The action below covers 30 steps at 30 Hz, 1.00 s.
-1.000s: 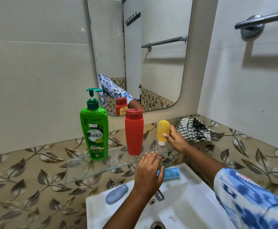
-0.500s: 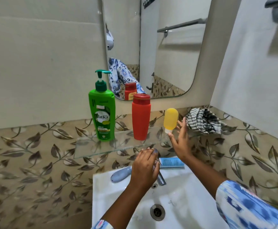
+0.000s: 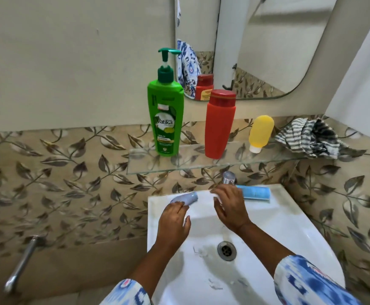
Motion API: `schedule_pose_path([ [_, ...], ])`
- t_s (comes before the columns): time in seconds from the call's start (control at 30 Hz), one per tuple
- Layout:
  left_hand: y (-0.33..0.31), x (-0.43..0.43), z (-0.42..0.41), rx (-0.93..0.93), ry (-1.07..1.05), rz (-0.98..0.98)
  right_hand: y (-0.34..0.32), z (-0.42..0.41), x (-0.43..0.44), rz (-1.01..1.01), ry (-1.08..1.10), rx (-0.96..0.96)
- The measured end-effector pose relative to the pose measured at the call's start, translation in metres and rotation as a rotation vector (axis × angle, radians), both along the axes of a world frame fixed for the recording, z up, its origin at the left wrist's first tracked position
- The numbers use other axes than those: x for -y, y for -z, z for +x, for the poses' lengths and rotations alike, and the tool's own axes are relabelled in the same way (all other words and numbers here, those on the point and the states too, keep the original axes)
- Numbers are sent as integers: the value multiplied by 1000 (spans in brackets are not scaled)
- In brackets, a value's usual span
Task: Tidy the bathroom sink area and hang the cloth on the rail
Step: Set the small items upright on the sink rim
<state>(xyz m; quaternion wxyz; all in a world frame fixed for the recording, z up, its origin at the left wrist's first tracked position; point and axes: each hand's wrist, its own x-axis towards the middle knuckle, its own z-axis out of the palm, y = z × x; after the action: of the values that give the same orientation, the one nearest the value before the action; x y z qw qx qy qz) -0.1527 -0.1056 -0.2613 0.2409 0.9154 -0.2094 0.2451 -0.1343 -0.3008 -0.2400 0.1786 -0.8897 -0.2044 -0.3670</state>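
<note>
A striped cloth (image 3: 309, 137) lies bunched at the right end of the glass shelf (image 3: 201, 167). On the shelf stand a green pump bottle (image 3: 166, 119), a red bottle (image 3: 219, 126) and a small yellow bottle (image 3: 261, 133) resting on its cap. A grey-blue tube (image 3: 186, 197) and a light blue tube (image 3: 255, 192) lie on the back ledge of the white sink (image 3: 278, 227). My left hand (image 3: 175, 221) reaches over the grey-blue tube's near end, fingertips touching it. My right hand (image 3: 230, 208) hovers open by the tap (image 3: 229, 178), just left of the light blue tube. The rail is out of view.
A mirror (image 3: 256, 40) hangs above the shelf. The drain (image 3: 226, 250) sits in the basin with small white scraps around it. A metal pipe (image 3: 21, 265) sticks out low on the left wall. A side wall closes in on the right.
My right hand let go of the yellow bottle on the shelf and dropped to the sink. My left hand moved left from the tap to the grey-blue tube. The view tilted down.
</note>
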Motion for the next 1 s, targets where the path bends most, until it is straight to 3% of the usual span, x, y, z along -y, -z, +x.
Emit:
schedule_pose_path([
  [0.1,10,-23,5,-58,-22,43,10,5,-19,-168,-67,-238],
  [0.33,15,-58,25,-81,-23,96,31,39,-55,-204,36,-634],
  [0.77,21,-79,50,-67,83,119,65,80,-86,-548,248,-654],
  [0.87,17,-81,56,-66,117,120,60,80,-88,-582,357,-530],
  [1.0,17,-81,61,-65,150,114,67,84,-88,-514,255,-664],
])
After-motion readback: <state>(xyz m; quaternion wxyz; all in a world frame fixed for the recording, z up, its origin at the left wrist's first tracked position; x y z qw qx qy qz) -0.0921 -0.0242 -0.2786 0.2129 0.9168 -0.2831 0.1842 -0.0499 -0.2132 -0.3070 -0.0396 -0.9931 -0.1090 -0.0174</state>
